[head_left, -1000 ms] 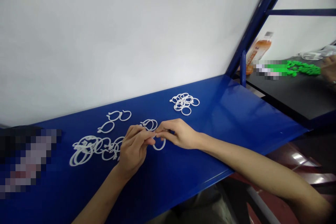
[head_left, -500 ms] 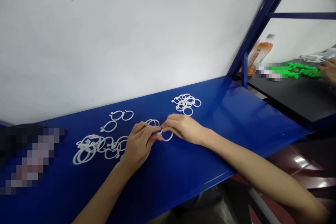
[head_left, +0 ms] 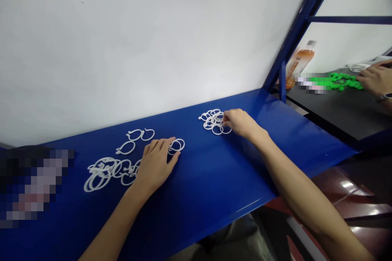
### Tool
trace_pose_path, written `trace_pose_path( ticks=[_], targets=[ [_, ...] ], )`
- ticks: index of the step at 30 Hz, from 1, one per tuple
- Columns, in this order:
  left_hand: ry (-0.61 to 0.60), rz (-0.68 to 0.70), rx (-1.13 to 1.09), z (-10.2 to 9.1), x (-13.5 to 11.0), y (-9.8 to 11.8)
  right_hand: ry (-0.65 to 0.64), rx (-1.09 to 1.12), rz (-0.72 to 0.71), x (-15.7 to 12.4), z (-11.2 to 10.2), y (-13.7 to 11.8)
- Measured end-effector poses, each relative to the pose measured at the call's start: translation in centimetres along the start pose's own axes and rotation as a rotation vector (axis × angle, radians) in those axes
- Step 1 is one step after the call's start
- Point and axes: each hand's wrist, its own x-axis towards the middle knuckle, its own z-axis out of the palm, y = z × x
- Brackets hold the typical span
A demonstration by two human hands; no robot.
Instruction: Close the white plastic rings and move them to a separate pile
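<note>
White plastic rings lie in groups on the blue table. My left hand (head_left: 156, 165) is open, palm down, its thumb and fingers apart beside two overlapping white rings (head_left: 180, 142); the fingertips partly cover them. At the right-hand pile of white rings (head_left: 209, 122), my right hand (head_left: 240, 122) has its fingers curled and pinched together. A white ring (head_left: 227, 132) shows just below those fingertips, which hide its upper edge. Left of my left hand lies a tangled heap of open white rings (head_left: 99, 175), partly covered by that hand. Several separate open rings (head_left: 126, 147) sit behind it.
The blue tabletop (head_left: 211, 195) meets a pale wall (head_left: 153, 49). A blue metal post (head_left: 294, 32) rises at the right. Beyond it, another person's hand (head_left: 376, 79) touches green pieces (head_left: 346, 81) on a black table, near an orange drink bottle (head_left: 301, 63). A dark item lies far left.
My hands have come apart from the ring they both held. My right hand has moved right to the far pile with that ring; my left hand has opened beside the two overlapping rings.
</note>
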Motion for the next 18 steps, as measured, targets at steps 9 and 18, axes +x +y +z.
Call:
trace_pose_path(
  ticks=[9,18],
  targets=[
    [0.071,0.010,-0.018,-0.5,0.1,0.6,0.040,0.002,0.082,0.6,0.3,0.1],
    [0.108,0.016,-0.026,-0.9,0.0,1.2,0.133,-0.034,0.102,0.2,0.2,0.1]
  ],
)
